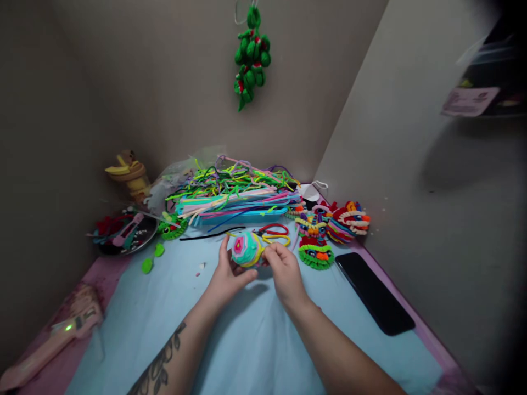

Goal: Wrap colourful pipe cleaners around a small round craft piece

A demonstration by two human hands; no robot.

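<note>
Above the middle of the blue cloth, my left hand (225, 280) cups a round striped pipe-cleaner piece (246, 249) from the left and below. Its turquoise face has a pink and yellow centre, and a yellow band runs along its right side. My right hand (285, 272) is closed in a pinch at that yellow edge; the fingertips partly hide what they grip. Just behind lie scissors (276, 239) with red and yellow handles. A black pipe cleaner (209, 235) stretches along the cloth to the left.
A blue tray (242, 215) heaped with pipe cleaners stands at the back. Finished pipe-cleaner figures (316, 253) and a black phone (374, 293) lie right. Leftward are a metal bowl (142, 241) of small parts, green pieces (147, 265) and a pink glue gun (53, 345) with a lit green light.
</note>
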